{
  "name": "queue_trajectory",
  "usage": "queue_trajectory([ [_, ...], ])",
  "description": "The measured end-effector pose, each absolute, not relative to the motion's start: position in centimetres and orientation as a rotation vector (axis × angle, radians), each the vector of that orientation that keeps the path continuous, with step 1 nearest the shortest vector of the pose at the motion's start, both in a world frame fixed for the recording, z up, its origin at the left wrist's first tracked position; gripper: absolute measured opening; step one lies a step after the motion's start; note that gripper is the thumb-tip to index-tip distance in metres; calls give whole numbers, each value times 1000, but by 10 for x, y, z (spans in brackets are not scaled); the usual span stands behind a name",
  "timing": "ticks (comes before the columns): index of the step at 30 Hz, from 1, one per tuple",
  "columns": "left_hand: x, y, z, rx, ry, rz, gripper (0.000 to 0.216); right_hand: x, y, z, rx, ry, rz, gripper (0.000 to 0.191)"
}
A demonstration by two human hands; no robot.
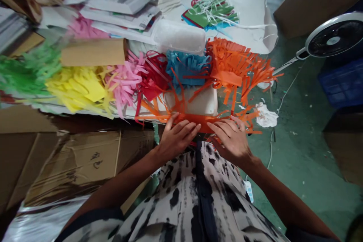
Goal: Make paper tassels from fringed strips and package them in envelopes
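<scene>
At the table's near edge lies an orange fringed paper strip (193, 118), its cut strands spreading out to both sides. My left hand (177, 135) has its fingers bent over the strip's left part. On the right part, my right hand (231, 138) holds the strip with its fingers laid across the front. The underside of the strip and part of both thumbs are hidden. Just beyond sits a pile of orange fringed paper (231, 66), beside blue fringed paper (188, 68) and red fringed paper (153, 77).
Pink (127, 79), yellow (78, 89) and green fringed paper (28, 68) line the table's left side. Behind them stand a clear plastic box (180, 36) and stacked packets (121, 0). Cardboard boxes (82, 155) fill the lower left. A fan (333, 40) stands right.
</scene>
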State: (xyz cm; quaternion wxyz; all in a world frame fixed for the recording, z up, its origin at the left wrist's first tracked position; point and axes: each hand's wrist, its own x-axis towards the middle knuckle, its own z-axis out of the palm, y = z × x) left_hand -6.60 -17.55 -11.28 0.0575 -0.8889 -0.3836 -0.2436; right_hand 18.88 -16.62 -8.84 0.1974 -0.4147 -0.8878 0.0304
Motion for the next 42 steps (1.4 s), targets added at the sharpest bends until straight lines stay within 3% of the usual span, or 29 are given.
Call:
queue_trajectory([
  [6, -79, -167, -107, -2711, -1278, -958, 25, 195, -162, -94, -1157, -2429, -31, 28],
  [11, -87, -160, -95, -2694, -1582, -1083, 7, 192, -158, -81, -1292, -2333, 279, 17],
  [15, -87, -158, -94, -2630, -1736, -1155, 8, 183, -155, -76, -1404, -2242, 401, 19],
  [25, -82, -144, -94, -2511, -1909, -992, 19, 169, -151, -84, -1589, -2231, 206, 18],
  [33, -83, -142, -97, -2505, -1830, -972, 15, 168, -142, -79, -1654, -2279, 184, 25],
  [37, -79, -146, -99, -2476, -1782, -944, 9, 165, -149, -83, -1553, -2237, -71, 14],
  [42, -77, -145, -98, -2736, -1373, -888, 39, 169, -158, -90, -1138, -2471, -135, 43],
])
